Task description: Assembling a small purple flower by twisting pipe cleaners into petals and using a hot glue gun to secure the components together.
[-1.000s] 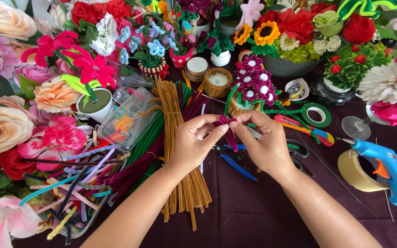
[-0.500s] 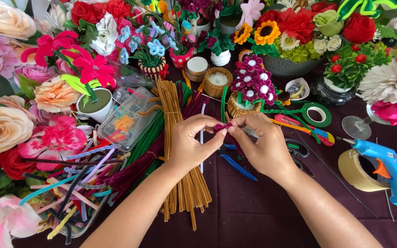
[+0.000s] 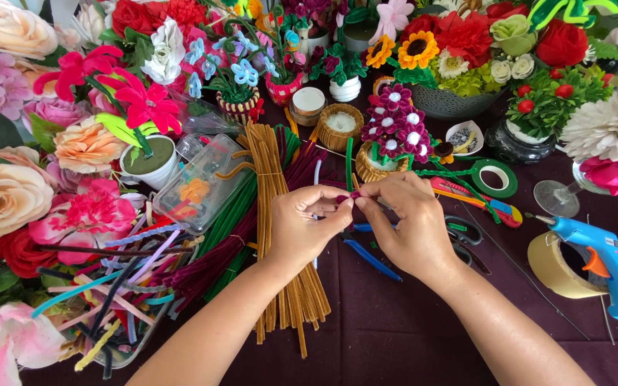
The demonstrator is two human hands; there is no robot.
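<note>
My left hand (image 3: 314, 223) and my right hand (image 3: 407, 220) meet over the middle of the dark purple tablecloth (image 3: 395, 336). Between their fingertips they pinch a short magenta pipe cleaner piece (image 3: 349, 196); most of it is hidden by the fingers. Under my left forearm lies a long bundle of tan pipe cleaners (image 3: 280, 214), with green and dark red bundles (image 3: 234, 229) beside it. Blue-handled pliers (image 3: 370, 256) lie on the cloth just below my hands.
Artificial flowers crowd the left side and the back. A small basket of purple and white flowers (image 3: 395, 136) stands behind my hands. At right are a blue glue gun (image 3: 606, 261), a tape roll (image 3: 556, 266), a green tape roll (image 3: 493, 178) and black scissors (image 3: 463, 239).
Both hands stay in the same spot, and the fingers shift slightly as they work the magenta piece. Nothing else has moved.
</note>
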